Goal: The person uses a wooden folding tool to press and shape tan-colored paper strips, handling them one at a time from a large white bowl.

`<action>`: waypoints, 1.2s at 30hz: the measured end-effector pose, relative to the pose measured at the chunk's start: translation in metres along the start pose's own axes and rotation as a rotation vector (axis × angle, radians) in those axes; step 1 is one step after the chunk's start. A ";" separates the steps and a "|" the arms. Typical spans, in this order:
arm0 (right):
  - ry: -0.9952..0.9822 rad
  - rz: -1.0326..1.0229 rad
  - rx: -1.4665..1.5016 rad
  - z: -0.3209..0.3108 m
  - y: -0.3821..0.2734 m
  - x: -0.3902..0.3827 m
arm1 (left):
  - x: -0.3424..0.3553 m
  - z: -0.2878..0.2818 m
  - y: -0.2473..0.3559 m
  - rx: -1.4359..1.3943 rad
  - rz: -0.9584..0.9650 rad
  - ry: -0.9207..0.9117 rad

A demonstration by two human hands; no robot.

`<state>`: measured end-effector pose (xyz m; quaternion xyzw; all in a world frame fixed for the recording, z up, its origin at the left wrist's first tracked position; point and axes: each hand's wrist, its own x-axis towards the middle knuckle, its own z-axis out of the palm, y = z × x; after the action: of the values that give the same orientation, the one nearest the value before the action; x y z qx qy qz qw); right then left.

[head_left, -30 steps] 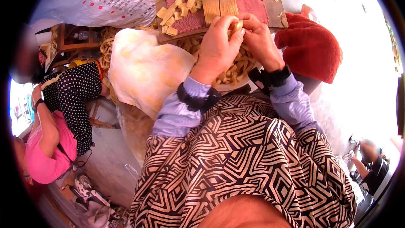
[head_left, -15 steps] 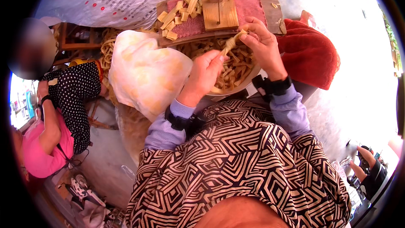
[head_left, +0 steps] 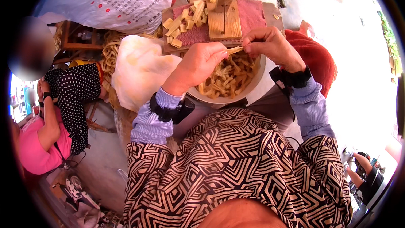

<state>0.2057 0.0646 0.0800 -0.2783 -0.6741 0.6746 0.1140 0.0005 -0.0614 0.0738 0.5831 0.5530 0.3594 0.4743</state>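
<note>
My left hand [head_left: 197,66] and my right hand [head_left: 274,47] pinch the two ends of a pale yellow strip [head_left: 234,50], which looks like tofu skin. It is stretched between them, nearly level. Below it is a white basin [head_left: 263,74] full of similar yellowish pieces [head_left: 228,80], some apparently knotted. Beyond my hands, a wooden board [head_left: 274,19] bears a reddish cloth [head_left: 253,14]. Short cut pieces [head_left: 185,24] are piled on the cloth's left, beside a wooden block [head_left: 230,25] with a thin dark metal bar along it.
A whitish cloth [head_left: 141,69] lies left of the basin, near more strips [head_left: 112,48]. A large printed sack [head_left: 126,4] stands at the far left. Red fabric [head_left: 310,55] is on the right. Another person in pink [head_left: 44,143] sits at the left.
Both hands have come nearer to me, and the right has moved rightward. The twisted, knotted-looking piece between them is replaced by a straight strip. The whitish cloth sits lower.
</note>
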 end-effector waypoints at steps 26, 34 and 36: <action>0.517 -0.296 -0.669 0.049 0.020 0.035 | 0.041 0.020 -0.035 -0.367 -0.244 0.114; 0.000 0.076 -0.358 0.033 0.027 0.011 | 0.031 -0.001 -0.041 -0.254 -0.163 0.018; -0.250 0.162 0.464 0.060 0.014 -0.005 | 0.030 0.018 -0.051 -0.518 -0.176 0.022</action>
<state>0.1810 0.0100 0.0635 -0.2122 -0.4860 0.8470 0.0363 0.0062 -0.0379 0.0166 0.3883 0.4961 0.4526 0.6311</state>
